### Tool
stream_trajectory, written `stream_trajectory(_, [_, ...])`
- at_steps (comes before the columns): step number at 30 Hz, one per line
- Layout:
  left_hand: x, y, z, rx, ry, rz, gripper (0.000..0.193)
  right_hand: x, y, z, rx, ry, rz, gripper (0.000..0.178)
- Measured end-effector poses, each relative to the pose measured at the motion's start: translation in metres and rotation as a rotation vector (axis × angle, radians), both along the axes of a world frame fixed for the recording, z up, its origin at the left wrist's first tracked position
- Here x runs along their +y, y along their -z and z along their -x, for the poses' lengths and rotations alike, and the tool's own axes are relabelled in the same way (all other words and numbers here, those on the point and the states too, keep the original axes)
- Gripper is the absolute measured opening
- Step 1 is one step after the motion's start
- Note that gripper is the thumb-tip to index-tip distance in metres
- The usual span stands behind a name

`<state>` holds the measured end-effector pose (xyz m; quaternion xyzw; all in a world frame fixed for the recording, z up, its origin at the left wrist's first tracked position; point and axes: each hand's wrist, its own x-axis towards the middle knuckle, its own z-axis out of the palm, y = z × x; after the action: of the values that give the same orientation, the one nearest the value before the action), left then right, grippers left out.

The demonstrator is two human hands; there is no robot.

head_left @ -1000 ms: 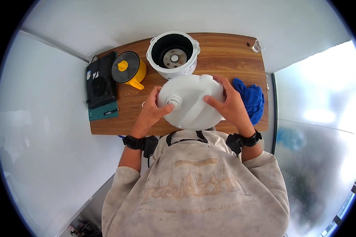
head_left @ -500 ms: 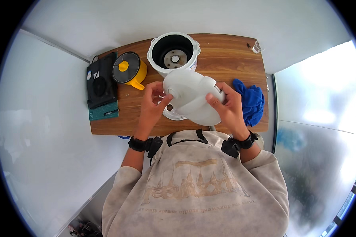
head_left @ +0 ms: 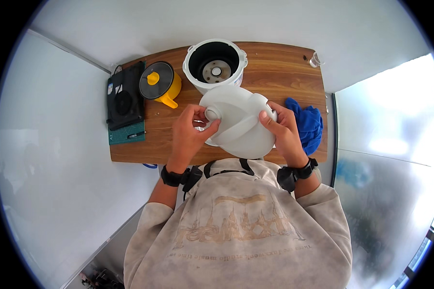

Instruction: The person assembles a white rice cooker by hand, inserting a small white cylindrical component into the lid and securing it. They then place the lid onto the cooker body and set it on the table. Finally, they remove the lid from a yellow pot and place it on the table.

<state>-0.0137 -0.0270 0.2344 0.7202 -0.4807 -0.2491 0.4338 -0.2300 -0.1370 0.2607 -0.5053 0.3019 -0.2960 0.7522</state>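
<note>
A white, rounded cooker lid (head_left: 243, 132) is held up above the table's near edge, its smooth outer face toward me. My right hand (head_left: 285, 129) grips its right side, thumb on top beside the notched hinge end and fingers behind. Near the lid's left edge is a small round white vent cap (head_left: 212, 113). The thumb and fingers of my left hand (head_left: 192, 134) pinch around this cap. Just beyond the lid stands the white cooker body (head_left: 199, 85), uncovered, with a dark inside and a metal heating plate (head_left: 217, 72) at its bottom.
Left of the cooker stands a yellow pot (head_left: 165, 88) with a dark lid. Beside it are a black flat appliance (head_left: 124, 103) and a green cutting mat (head_left: 118, 136) with a pen. A blue cloth (head_left: 307, 124) lies at right; a clear cup (head_left: 315, 60) sits at the far right corner.
My left hand has moved slightly right and closed around the vent cap. The lid has turned a little, showing its outer face more fully and covering more of the white part below.
</note>
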Motion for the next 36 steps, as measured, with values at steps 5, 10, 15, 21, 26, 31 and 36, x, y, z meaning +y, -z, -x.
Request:
stream_trajectory(5, [-0.002, -0.002, 0.001, -0.007, -0.022, -0.014, 0.038, 0.001, 0.004, -0.002, -0.001, -0.012, 0.005, 0.041])
stream_trajectory(10, [-0.003, 0.001, -0.002, -0.109, 0.025, 0.102, 0.037, 0.001, 0.001, -0.003, -0.026, -0.01, -0.012, 0.04])
stream_trajectory(15, [-0.006, -0.009, 0.001, 0.113, -0.01, 0.036, 0.038, 0.001, 0.001, -0.003, 0.012, -0.055, 0.08, 0.036])
stream_trajectory(21, [-0.008, 0.001, -0.008, 0.417, -0.025, -0.03, 0.04, 0.005, 0.0, -0.004, 0.13, -0.129, 0.344, 0.033])
stream_trajectory(26, [-0.003, -0.003, -0.01, 0.77, -0.108, -0.035, 0.03, 0.011, -0.005, -0.009, 0.218, -0.292, 0.696, 0.022])
stream_trajectory(31, [0.01, 0.002, -0.032, 1.146, -0.102, -0.024, 0.04, 0.021, 0.009, -0.018, 0.12, -0.436, 0.879, 0.026])
stream_trajectory(36, [0.023, 0.007, -0.04, 1.15, -0.154, -0.163, 0.044, 0.026, 0.022, -0.028, 0.191, -0.588, 1.087, 0.036])
